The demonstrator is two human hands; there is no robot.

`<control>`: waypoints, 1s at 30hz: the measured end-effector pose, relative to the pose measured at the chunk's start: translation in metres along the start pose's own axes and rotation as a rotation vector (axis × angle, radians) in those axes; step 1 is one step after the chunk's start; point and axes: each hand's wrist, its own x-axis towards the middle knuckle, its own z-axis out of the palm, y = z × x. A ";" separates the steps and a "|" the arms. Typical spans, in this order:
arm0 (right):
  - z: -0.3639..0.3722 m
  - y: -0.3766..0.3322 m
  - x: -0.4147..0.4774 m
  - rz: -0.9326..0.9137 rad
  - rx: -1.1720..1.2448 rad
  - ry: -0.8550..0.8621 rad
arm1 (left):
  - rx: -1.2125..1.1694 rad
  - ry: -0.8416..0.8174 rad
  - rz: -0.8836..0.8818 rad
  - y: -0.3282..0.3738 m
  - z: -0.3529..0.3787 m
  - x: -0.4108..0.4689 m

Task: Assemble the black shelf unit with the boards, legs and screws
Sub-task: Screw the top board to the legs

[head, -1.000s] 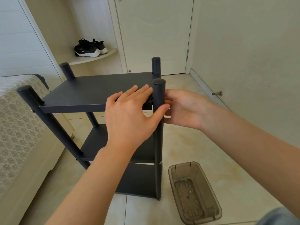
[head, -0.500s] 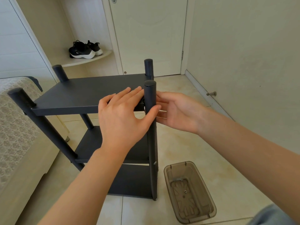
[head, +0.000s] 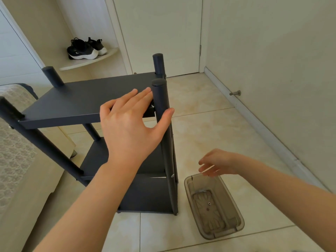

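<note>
The shelf unit (head: 87, 102) stands on the floor (head: 218, 124) — bed (head: 14, 142) at its left, door (head: 160, 33) behind. Right of its near leg (head: 164, 146) lies a bin (head: 234, 213), a screw (head: 209, 203) inside. The left hand (head: 131, 122) rests on the top board (head: 76, 100) against that leg; the right hand (head: 216, 163) hovers over the bin's far end. Shoes (head: 83, 49) sit on a corner shelf (head: 103, 59) behind.

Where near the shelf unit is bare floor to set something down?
Free: tiles between shelf unit and door; tiles between box and right wall. Crowded: the strip between front leg and box, near the right hand.

R hand (head: 218, 163) blurred; bed (head: 16, 142) cropped left
</note>
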 end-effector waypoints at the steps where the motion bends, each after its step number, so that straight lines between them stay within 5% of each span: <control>1: 0.005 0.013 0.015 0.028 -0.029 0.031 | 0.004 0.015 0.003 0.000 0.002 0.000; 6: 0.048 0.074 0.079 0.111 -0.519 0.031 | 0.002 0.084 0.008 0.002 0.008 -0.003; 14: 0.083 0.160 0.141 0.230 -0.719 0.054 | 0.019 0.168 0.043 0.002 0.015 -0.004; 22: 0.096 0.192 0.166 0.182 -0.368 0.182 | 0.032 0.199 0.063 0.003 0.018 -0.005; 30: 0.093 0.207 0.179 0.098 -0.369 0.227 | 0.033 0.203 0.074 0.004 0.022 -0.004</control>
